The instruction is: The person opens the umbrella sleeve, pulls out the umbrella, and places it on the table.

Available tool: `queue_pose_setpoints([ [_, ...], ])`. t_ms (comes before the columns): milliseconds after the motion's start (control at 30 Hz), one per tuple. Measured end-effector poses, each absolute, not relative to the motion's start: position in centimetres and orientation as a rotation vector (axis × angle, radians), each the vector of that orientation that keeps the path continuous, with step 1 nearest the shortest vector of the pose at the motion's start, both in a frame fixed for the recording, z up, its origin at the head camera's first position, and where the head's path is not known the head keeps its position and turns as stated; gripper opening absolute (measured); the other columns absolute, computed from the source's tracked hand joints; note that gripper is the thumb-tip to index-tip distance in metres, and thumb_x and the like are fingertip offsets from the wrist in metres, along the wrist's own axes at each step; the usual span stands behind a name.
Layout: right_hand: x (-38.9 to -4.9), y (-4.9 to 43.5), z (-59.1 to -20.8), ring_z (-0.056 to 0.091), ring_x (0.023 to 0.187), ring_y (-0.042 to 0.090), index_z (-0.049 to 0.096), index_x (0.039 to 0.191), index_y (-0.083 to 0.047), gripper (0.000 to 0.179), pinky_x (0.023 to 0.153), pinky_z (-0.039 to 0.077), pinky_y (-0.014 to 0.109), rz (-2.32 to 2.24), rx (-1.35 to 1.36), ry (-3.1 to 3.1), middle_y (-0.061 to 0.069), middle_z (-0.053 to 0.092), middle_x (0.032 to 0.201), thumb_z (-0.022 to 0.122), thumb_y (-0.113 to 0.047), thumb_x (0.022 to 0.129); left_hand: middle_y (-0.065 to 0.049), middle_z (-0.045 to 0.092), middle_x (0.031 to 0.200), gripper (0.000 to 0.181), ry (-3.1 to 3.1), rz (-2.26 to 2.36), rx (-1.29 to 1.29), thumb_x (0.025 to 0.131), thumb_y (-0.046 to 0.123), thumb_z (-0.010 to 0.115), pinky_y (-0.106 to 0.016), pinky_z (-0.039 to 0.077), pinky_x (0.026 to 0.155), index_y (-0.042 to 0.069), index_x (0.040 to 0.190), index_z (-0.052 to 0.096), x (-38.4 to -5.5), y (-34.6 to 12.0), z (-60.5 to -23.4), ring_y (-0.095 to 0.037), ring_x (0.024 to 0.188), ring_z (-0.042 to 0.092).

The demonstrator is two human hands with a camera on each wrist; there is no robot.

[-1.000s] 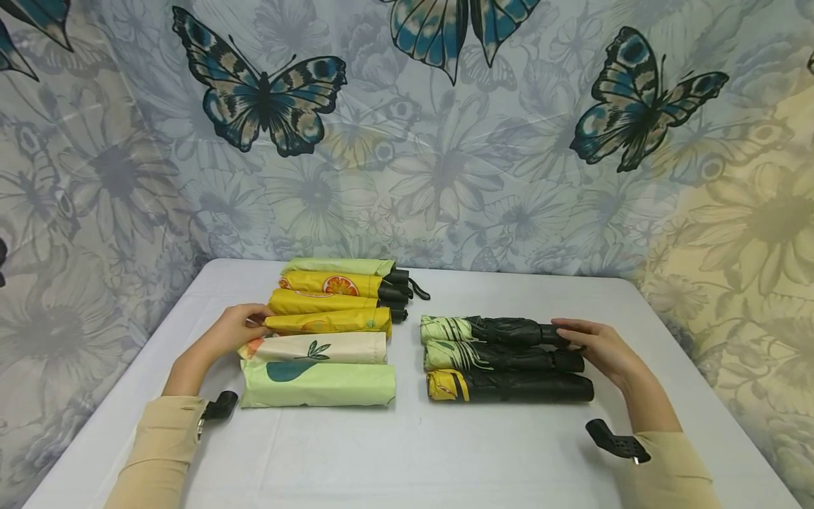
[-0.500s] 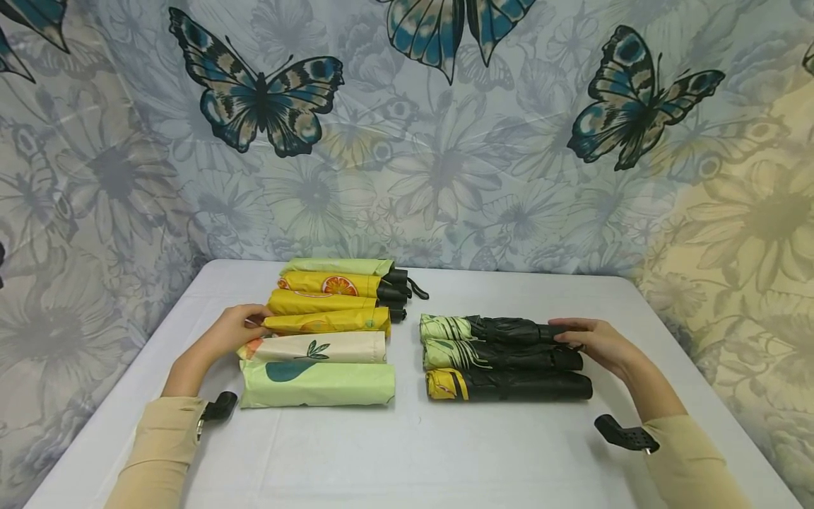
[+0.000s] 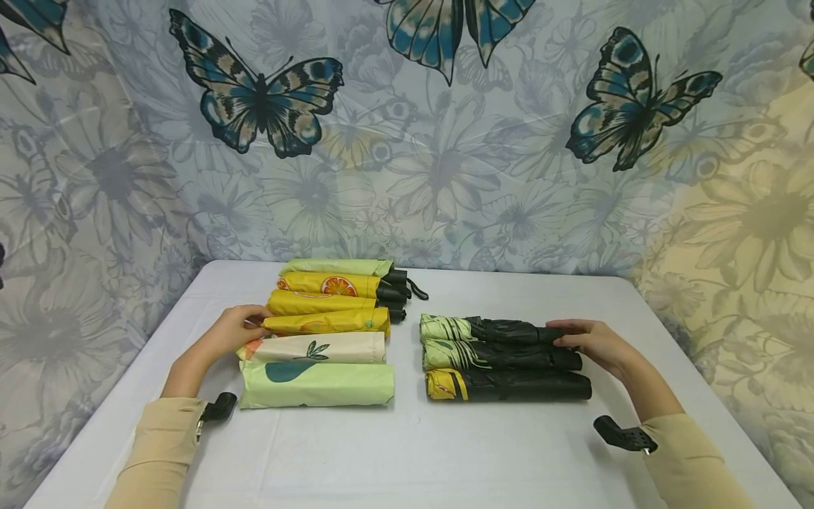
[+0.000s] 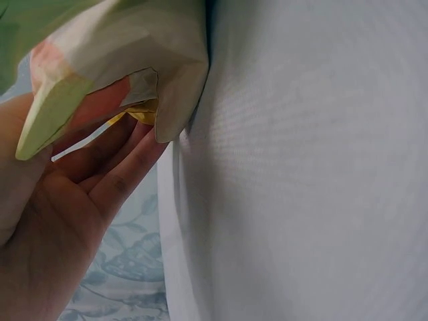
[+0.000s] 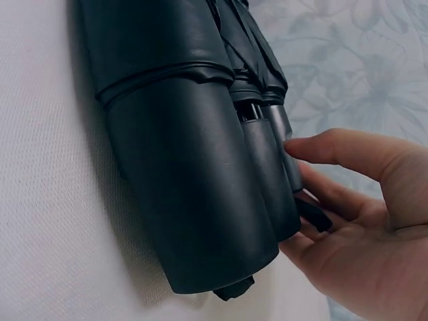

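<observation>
My left hand [image 3: 225, 336] pinches the left end of a yellow umbrella sleeve [image 3: 343, 322]. Nearer to me lie a cream sleeve [image 3: 350, 348] with a leaf print and a light green sleeve [image 3: 356, 387]. In the left wrist view, the cream sleeve's end [image 4: 180, 73] hides part of the fingers. On the right, three folded black-lined umbrellas lie side by side: a far green-tipped one [image 3: 509, 331], a middle one [image 3: 509, 355] and a near yellow-tipped one [image 3: 528, 387]. My right hand [image 3: 600, 346] holds the far umbrella by its black handle, thumb on top.
Behind the yellow sleeve, three sleeved umbrellas, one with an orange-slice print [image 3: 340, 285], point their black handles [image 3: 394, 292] rightward. A white cloth covers the table [image 3: 413, 452]. A butterfly-patterned curtain [image 3: 445, 177] hangs behind it.
My right forearm and wrist have swung slightly outward to the right, while the fingers stay at the far umbrella's handle. The left hand, sleeves and umbrellas keep their places.
</observation>
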State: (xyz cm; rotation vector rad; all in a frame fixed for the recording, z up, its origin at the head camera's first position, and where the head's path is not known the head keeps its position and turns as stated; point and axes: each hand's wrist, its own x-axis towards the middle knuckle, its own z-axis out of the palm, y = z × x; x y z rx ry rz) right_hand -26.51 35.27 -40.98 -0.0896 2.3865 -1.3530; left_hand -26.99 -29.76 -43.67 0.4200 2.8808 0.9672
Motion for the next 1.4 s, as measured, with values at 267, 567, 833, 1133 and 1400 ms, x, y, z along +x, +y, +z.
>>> queue_pose_setpoints([
  [267,-26.1,35.0,-40.7,0.059,0.096,-0.007,0.044,0.141,0.009,0.057,0.084,0.047,0.013,-1.381,-0.111,2.426,-0.004,0.061,0.125,0.061,-0.018,0.094,-0.024,0.067,0.108,0.02,2.871,0.982,0.413,0.089,0.0,0.064,-0.046,0.059,0.085,-0.004,0.108,0.067,-26.9,-29.7,-43.4,-0.037,0.1,0.064],
  [567,-25.9,34.8,-41.0,0.056,0.095,-0.007,0.044,0.141,0.008,0.055,0.083,0.049,0.018,-1.387,-0.092,2.447,-0.006,0.062,0.123,0.059,-0.02,0.097,-0.026,0.063,0.116,0.029,2.87,1.042,0.408,0.089,0.001,0.065,-0.046,0.059,0.086,-0.004,0.117,0.064,-26.6,-29.7,-43.3,-0.04,0.105,0.063],
  [833,-25.9,34.5,-40.9,0.049,0.096,-0.018,0.031,0.15,0.003,0.07,0.102,0.047,0.033,-1.369,-0.035,2.482,0.023,0.043,0.15,0.059,-0.034,0.098,-0.022,0.06,0.128,0.039,2.88,1.046,0.404,0.092,0.017,0.068,-0.05,0.055,0.094,0.003,0.128,0.06,-26.6,-30.1,-42.7,-0.039,0.116,0.058],
  [1133,-26.4,33.8,-40.3,0.041,0.138,0.022,0.027,0.152,0.002,0.074,0.12,0.022,0.058,-1.485,0.061,2.464,0.007,0.05,0.148,0.058,-0.038,0.098,-0.019,0.06,0.126,0.044,2.993,1.034,0.386,0.094,0.03,0.065,-0.055,0.047,0.102,0.004,0.128,0.059,-27.3,-29.6,-41.9,-0.039,0.118,0.055],
  [1400,-26.6,33.0,-39.6,0.011,0.15,0.039,0.024,0.153,0.001,0.081,0.124,0.012,0.057,-1.565,0.1,2.46,-0.014,0.054,0.138,0.06,-0.043,0.096,-0.028,0.042,0.142,0.057,3.016,0.992,0.333,0.096,0.025,0.063,-0.064,0.039,0.106,-0.002,0.143,0.043,-27.8,-29.5,-42.2,-0.048,0.128,0.043],
])
